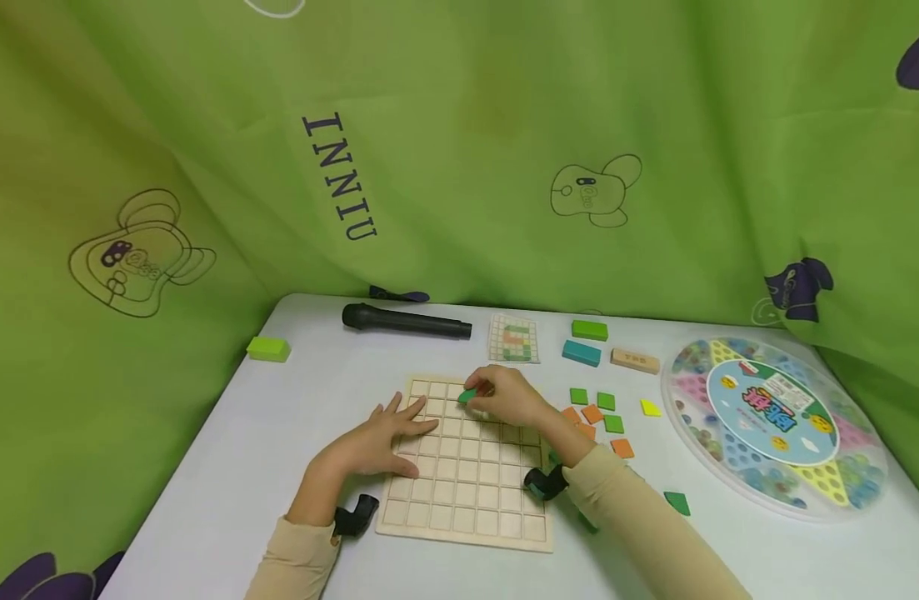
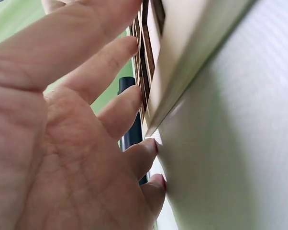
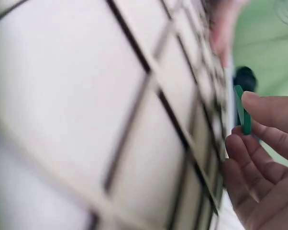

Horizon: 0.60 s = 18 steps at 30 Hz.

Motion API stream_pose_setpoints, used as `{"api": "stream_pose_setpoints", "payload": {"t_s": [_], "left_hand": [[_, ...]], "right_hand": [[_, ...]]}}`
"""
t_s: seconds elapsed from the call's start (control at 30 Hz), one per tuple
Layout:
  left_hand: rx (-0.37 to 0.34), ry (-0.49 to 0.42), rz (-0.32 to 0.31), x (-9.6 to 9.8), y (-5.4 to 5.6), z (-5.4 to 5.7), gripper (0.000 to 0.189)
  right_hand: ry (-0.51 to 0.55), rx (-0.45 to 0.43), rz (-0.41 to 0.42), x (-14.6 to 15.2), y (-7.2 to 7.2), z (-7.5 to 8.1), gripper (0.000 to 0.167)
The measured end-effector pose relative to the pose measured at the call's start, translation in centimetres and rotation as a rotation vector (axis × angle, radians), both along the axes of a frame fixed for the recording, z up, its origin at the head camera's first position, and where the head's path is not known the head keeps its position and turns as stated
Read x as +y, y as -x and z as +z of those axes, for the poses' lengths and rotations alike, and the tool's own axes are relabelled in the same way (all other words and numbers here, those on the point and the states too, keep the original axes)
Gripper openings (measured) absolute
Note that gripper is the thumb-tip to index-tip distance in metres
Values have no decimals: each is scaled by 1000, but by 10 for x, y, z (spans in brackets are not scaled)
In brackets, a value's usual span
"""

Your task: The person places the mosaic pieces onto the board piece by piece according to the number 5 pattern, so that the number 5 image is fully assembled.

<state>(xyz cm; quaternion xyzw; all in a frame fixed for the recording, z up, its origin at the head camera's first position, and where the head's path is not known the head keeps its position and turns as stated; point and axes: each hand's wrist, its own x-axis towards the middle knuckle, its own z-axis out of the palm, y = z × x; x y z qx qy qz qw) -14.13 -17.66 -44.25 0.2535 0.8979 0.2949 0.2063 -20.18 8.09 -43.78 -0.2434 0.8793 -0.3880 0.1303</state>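
Head view: hands [image 1: 371,442] [image 1: 507,395] at gridded board [image 1: 466,495], left splayed

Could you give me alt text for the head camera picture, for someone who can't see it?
A person's right hand pinches a green piece at the far part of a wooden grid board, the left hand spread at its left edge. To the right lie small coloured tiles and a round game set; beyond the board, a black microphone and a patterned card.

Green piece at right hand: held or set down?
Held: in the right wrist view, the right hand pinches the green piece. Cannot tell if it touches the board.
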Motion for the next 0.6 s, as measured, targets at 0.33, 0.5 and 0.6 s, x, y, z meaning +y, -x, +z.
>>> {"api": "stream_pose_setpoints", "payload": {"t_s": [0.33, 0.5, 0.6], "left_hand": [[-14, -14, -2, 6, 1, -4, 76], [-17, -32, 7, 2, 2, -4, 76], [-10, -33, 20, -4, 0, -5, 76]], "right_hand": [[-110, 71, 91, -18, -2, -8, 17], [-111, 61, 100, -18, -4, -6, 23], [-99, 57, 114, -17, -6, -3, 33]]}}
